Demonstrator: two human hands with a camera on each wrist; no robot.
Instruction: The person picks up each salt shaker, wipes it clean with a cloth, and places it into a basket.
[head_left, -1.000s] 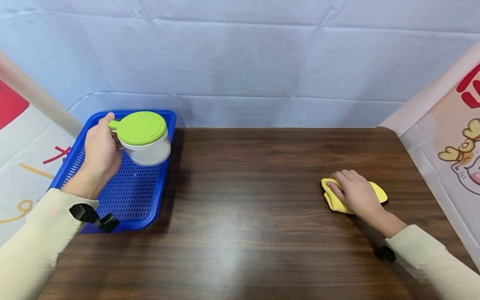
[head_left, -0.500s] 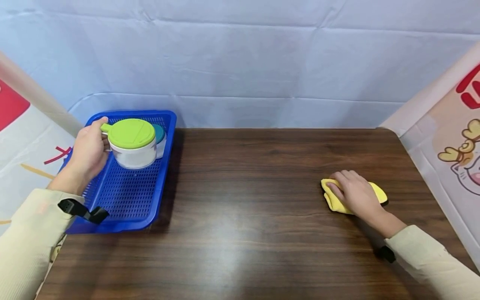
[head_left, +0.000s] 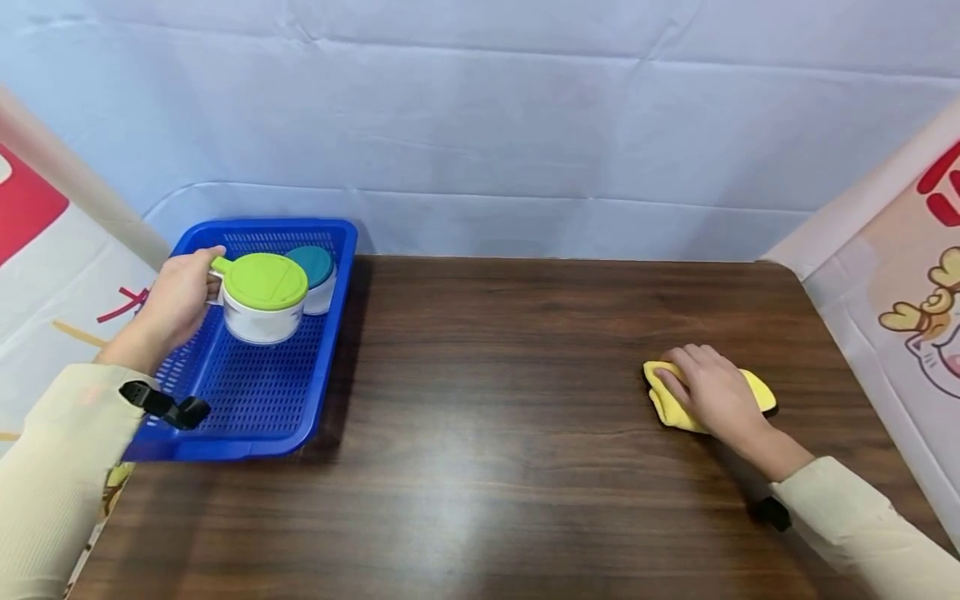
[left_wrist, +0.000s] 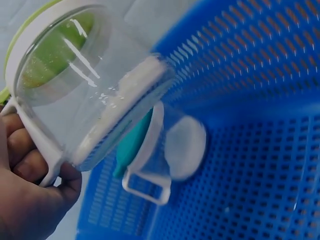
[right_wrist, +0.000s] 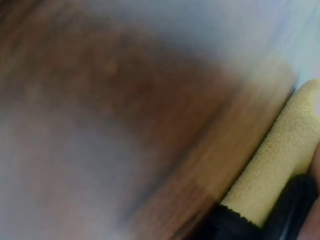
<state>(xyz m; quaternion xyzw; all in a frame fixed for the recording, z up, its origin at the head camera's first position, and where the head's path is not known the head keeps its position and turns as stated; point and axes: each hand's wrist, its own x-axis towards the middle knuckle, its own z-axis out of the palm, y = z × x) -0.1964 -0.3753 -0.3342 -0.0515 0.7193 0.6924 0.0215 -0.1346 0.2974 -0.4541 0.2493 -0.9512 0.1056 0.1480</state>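
Observation:
My left hand (head_left: 174, 302) grips the handle of a clear seasoning jar (head_left: 264, 325) with a lime-green lid. White granules lie in its bottom in the left wrist view. The jar hangs over the blue plastic basket (head_left: 318, 400). Just behind it, inside the basket, is a second seasoning jar (head_left: 321, 296) with a teal lid; its white handle shows in the left wrist view. Across the table, my right hand (head_left: 712, 392) holds a folded yellow cloth (head_left: 759, 390) with black edging against the tabletop, fingers bent over its far side. The palm hides the cloth's middle.
The basket stands at the left of the dark wooden table (head_left: 487, 417), near its back edge. A pale cloth backdrop (head_left: 480, 125) rises behind the table. Printed sheets flank it, including one at the right (head_left: 885, 292).
My left hand has carried the green-lidded jar left and lower over the basket, uncovering the teal-lidded jar behind it. The right hand has stayed on the yellow cloth.

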